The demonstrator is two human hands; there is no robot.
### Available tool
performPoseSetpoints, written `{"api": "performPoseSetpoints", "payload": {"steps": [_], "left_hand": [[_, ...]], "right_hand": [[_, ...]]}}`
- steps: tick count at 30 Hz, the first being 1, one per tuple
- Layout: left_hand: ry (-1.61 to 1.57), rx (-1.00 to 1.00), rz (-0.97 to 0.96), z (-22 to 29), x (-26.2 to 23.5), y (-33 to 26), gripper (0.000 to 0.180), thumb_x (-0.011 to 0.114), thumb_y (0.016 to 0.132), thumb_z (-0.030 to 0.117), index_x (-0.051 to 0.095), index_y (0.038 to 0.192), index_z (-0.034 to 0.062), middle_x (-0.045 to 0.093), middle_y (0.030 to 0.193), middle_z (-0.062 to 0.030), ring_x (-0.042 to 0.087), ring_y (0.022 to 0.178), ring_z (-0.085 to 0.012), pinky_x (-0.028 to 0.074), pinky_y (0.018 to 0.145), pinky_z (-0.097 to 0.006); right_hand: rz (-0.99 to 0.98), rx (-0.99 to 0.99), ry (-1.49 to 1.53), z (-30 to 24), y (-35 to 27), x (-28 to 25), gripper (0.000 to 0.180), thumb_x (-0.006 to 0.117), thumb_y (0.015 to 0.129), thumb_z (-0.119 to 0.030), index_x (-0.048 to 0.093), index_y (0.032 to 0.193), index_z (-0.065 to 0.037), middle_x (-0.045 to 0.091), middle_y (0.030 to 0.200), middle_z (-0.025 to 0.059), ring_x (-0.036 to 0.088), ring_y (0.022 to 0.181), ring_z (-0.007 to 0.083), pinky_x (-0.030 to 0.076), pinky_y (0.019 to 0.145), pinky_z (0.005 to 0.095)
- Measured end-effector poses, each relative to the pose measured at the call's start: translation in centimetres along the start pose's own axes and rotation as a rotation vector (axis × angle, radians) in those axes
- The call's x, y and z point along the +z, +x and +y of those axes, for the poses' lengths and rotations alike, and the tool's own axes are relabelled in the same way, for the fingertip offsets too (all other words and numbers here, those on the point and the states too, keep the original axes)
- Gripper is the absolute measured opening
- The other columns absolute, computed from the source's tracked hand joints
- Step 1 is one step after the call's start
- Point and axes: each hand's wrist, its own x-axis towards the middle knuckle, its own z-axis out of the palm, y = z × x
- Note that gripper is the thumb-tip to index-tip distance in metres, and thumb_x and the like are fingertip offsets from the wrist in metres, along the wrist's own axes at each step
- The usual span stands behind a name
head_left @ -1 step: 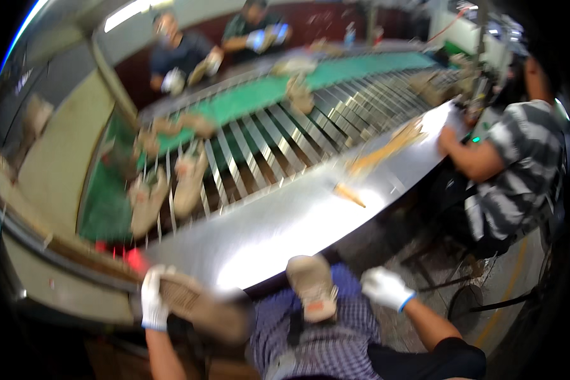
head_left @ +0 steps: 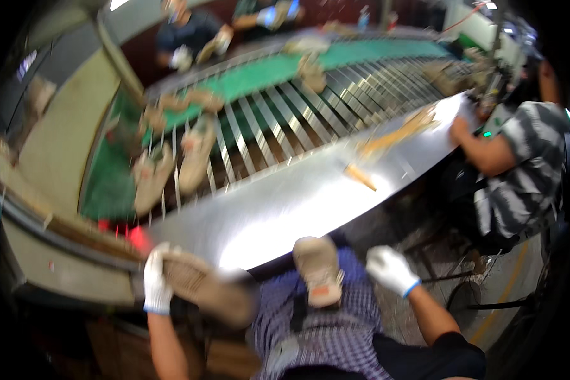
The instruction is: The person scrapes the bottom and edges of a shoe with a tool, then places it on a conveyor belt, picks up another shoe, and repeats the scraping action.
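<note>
My left hand [head_left: 158, 278], in a white glove with a blue cuff, grips a beige shoe [head_left: 196, 282] by one end. The patterned sole faces up, and motion blurs the other end. A second beige shoe [head_left: 318, 271] with an orange patch lies on my lap, over a checked apron [head_left: 351, 329]. To the right of that shoe hangs my gloved right hand [head_left: 391, 271], touching neither shoe. Its fingers are curled in, and whatever they may hold is hidden.
Ahead runs a shiny metal ledge [head_left: 285, 218] with an orange-tan stick [head_left: 361, 177] on it. Beyond are metal slats and a green belt [head_left: 253, 107] carrying several beige shoes. A person in a striped shirt [head_left: 525, 158] sits at right; two gloved people work across the belt.
The scene has shifted slightly in the picture, with the belt and ledge a little higher and to the right. My left hand keeps its hold on the shoe.
</note>
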Motion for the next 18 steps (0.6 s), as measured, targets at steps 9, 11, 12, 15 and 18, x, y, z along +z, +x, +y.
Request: {"api": "performPoseSetpoints", "payload": {"steps": [9,11,12,15,18], "left_hand": [[0.236,0.056,-0.172,4.9,10.9,-2.6,0.050,0.068,0.107,0.039,0.065,0.132,-0.0043,0.076,0.120,-0.0161,0.072,0.110,-0.0211,0.057,0.101,-0.035],[0.288,0.067,-0.193,5.8,13.8,-2.5,0.046,0.067,0.108,0.035,0.067,0.130,-0.0045,0.077,0.120,-0.0138,0.071,0.109,-0.0191,0.056,0.101,-0.034],[0.270,0.058,-0.205,5.9,15.0,-2.1,0.042,0.066,0.109,0.032,0.068,0.130,-0.0047,0.077,0.119,-0.0126,0.071,0.109,-0.0177,0.056,0.100,-0.032],[0.312,0.114,-0.259,5.8,19.2,-1.4,0.040,0.071,0.106,0.027,0.068,0.130,-0.0051,0.077,0.119,-0.0123,0.071,0.111,-0.0175,0.056,0.101,-0.033],[0.335,0.164,-0.366,5.2,24.3,-1.2,0.037,0.074,0.104,0.025,0.070,0.128,-0.0034,0.076,0.120,-0.0100,0.070,0.111,-0.0170,0.055,0.102,-0.032]], "right_hand": [[-0.429,0.134,1.466,-1.5,5.3,13.1,0.087,0.038,0.108,-0.071,0.049,0.154,0.003,0.062,0.148,0.0181,0.062,0.133,0.0277,0.052,0.112,0.0433],[-0.667,0.040,1.717,0.5,6.3,13.9,0.090,0.041,0.106,-0.073,0.045,0.157,0.000,0.060,0.151,0.0185,0.061,0.136,0.0309,0.053,0.114,0.0462],[-0.753,0.137,1.817,1.6,6.8,14.6,0.086,0.045,0.107,-0.070,0.045,0.157,0.000,0.059,0.152,0.0186,0.060,0.136,0.0314,0.054,0.114,0.0472],[-0.705,0.242,1.858,0.7,7.7,12.5,0.086,0.046,0.107,-0.069,0.045,0.157,0.000,0.058,0.152,0.0187,0.061,0.136,0.0312,0.054,0.113,0.0474],[-0.624,0.248,1.859,-0.4,6.8,9.2,0.085,0.046,0.107,-0.068,0.045,0.157,0.000,0.058,0.152,0.0187,0.061,0.136,0.0310,0.054,0.113,0.0475]]}}
